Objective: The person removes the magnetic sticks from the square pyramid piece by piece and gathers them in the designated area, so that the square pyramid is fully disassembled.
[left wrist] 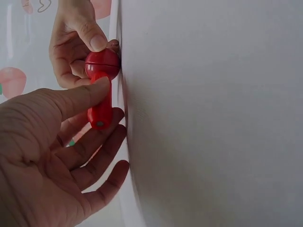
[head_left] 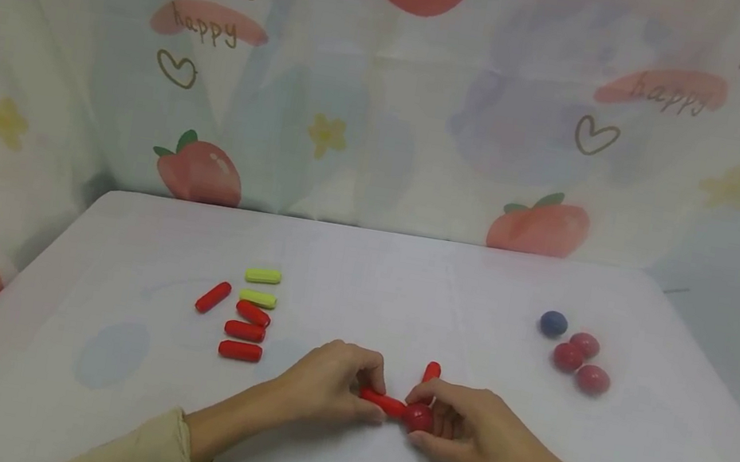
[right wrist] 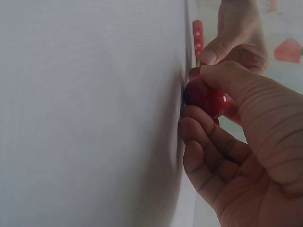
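My left hand (head_left: 338, 387) pinches a red stick (head_left: 386, 404) between thumb and fingers. Its near end carries a small grey dot in the left wrist view, and its other end meets a dark red ball (head_left: 419, 417). That ball, with a seam round it (left wrist: 102, 61), is held by my right hand (head_left: 479, 434) between thumb and fingers. Behind the ball a second red stick (head_left: 432, 371) points away; the right fingers partly cover it, and I cannot tell whether it joins the ball. In the right wrist view the ball (right wrist: 206, 97) sits under the thumb.
Red sticks (head_left: 240, 351) and two yellow-green sticks (head_left: 263, 276) lie on the white table (head_left: 362, 278) at the left. At the right rest a blue ball (head_left: 553, 324) and three red balls (head_left: 593, 379). A printed curtain (head_left: 390, 105) hangs behind the table's far edge.
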Demonstrator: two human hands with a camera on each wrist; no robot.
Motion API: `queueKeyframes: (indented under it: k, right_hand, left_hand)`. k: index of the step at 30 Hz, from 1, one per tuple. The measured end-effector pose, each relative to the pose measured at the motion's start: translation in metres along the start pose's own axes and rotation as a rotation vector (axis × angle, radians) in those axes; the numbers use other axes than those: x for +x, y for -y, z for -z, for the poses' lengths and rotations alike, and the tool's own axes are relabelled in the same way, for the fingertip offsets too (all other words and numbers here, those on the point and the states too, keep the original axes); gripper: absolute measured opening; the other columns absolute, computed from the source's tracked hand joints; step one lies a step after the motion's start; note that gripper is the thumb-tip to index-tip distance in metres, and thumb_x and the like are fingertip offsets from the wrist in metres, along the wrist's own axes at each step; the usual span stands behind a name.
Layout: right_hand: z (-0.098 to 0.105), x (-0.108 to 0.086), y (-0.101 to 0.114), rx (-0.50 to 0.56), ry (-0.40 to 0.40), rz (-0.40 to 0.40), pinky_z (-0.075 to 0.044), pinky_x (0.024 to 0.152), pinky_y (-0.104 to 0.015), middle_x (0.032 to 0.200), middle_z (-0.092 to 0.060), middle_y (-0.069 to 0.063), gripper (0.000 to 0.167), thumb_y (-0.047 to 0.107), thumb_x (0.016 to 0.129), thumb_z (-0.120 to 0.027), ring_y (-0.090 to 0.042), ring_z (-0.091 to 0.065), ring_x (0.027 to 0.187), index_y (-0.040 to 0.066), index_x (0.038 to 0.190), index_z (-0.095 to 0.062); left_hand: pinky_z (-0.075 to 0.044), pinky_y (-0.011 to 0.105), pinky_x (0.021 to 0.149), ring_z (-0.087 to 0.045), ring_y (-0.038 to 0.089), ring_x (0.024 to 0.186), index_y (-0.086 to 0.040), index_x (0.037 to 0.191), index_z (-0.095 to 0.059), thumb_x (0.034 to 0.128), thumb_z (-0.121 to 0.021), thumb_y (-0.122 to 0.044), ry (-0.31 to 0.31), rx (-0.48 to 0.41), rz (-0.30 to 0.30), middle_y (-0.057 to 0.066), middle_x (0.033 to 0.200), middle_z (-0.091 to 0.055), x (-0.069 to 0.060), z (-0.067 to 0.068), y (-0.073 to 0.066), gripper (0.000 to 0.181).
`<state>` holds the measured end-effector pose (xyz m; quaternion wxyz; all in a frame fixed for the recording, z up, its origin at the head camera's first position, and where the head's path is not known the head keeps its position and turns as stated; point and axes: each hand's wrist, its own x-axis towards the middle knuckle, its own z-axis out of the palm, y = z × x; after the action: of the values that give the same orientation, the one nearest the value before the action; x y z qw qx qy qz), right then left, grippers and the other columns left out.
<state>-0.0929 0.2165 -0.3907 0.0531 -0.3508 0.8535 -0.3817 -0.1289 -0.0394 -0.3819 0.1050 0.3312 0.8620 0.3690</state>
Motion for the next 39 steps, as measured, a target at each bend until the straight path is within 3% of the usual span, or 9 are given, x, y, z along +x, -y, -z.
queueKeyframes:
  k: [12, 15, 19, 25, 32, 35, 39]
  right_hand:
    - [0.001, -0.002, -0.004, 0.054, 0.014, 0.011, -0.05, 0.056, -0.02, 0.076, -0.059, 0.016, 0.027, 0.023, 0.092, -0.078, 0.002, -0.055, 0.063, 0.029, 0.115, -0.064]
    - [0.0, -0.003, -0.004, 0.047, 0.005, 0.0, -0.049, 0.055, -0.02, 0.075, -0.058, 0.016, 0.027, 0.023, 0.092, -0.079, 0.002, -0.054, 0.062, 0.03, 0.114, -0.064]
    - [0.002, -0.004, -0.007, 0.007, -0.019, -0.028, -0.049, 0.056, -0.02, 0.075, -0.058, 0.017, 0.029, 0.022, 0.091, -0.079, 0.001, -0.054, 0.062, 0.03, 0.114, -0.065]
    - [0.006, -0.005, -0.007, 0.028, -0.001, -0.051, -0.049, 0.057, -0.02, 0.075, -0.058, 0.017, 0.026, 0.026, 0.092, -0.079, 0.0, -0.055, 0.063, 0.031, 0.114, -0.065]
    - [0.006, -0.005, -0.009, 0.044, -0.006, -0.019, -0.048, 0.057, -0.02, 0.074, -0.057, 0.017, 0.027, 0.025, 0.092, -0.079, 0.001, -0.053, 0.062, 0.031, 0.114, -0.065]
    - [0.006, -0.003, -0.009, 0.048, -0.001, -0.016, -0.048, 0.057, -0.02, 0.075, -0.057, 0.017, 0.025, 0.024, 0.093, -0.078, 0.001, -0.053, 0.062, 0.031, 0.113, -0.065]
    - [0.005, -0.002, -0.009, 0.048, 0.003, -0.008, -0.048, 0.056, -0.019, 0.075, -0.057, 0.017, 0.025, 0.024, 0.093, -0.078, 0.001, -0.053, 0.062, 0.03, 0.113, -0.065]
  left_hand:
    - [-0.043, 0.02, 0.058, -0.05, 0.003, 0.064, -0.012, 0.087, -0.071, 0.081, -0.088, -0.017, -0.042, 0.058, 0.14, -0.013, 0.07, -0.06, -0.001, -0.002, -0.012, 0.018]
    - [-0.043, 0.019, 0.058, -0.05, 0.003, 0.063, -0.013, 0.088, -0.07, 0.0822, -0.087, -0.018, -0.044, 0.09, 0.149, -0.014, 0.07, -0.059, -0.006, -0.001, -0.012, 0.018]
    - [-0.045, 0.019, 0.06, -0.052, 0.003, 0.065, -0.017, 0.088, -0.07, 0.082, -0.087, -0.018, -0.077, 0.063, 0.148, -0.014, 0.075, -0.065, -0.017, 0.005, -0.009, 0.018]
    - [-0.051, 0.022, 0.064, -0.061, 0.008, 0.077, -0.02, 0.09, -0.07, 0.0812, -0.088, -0.018, -0.26, 0.072, 0.174, -0.01, 0.086, -0.072, -0.04, 0.031, 0.002, 0.02]
    - [-0.052, 0.024, 0.064, -0.064, 0.013, 0.079, -0.015, 0.089, -0.071, 0.0798, -0.089, -0.014, -0.477, 0.158, 0.279, -0.007, 0.084, -0.071, -0.076, 0.071, 0.033, 0.02]
    - [-0.051, 0.024, 0.061, -0.064, 0.018, 0.079, -0.011, 0.09, -0.07, 0.0807, -0.088, -0.014, -0.529, 0.213, 0.327, -0.002, 0.085, -0.073, -0.093, 0.086, 0.049, 0.019]
    - [-0.05, 0.026, 0.055, -0.061, 0.019, 0.073, -0.008, 0.089, -0.07, 0.0821, -0.086, -0.017, -0.538, 0.279, 0.393, 0.003, 0.084, -0.073, -0.109, 0.1, 0.068, 0.02]
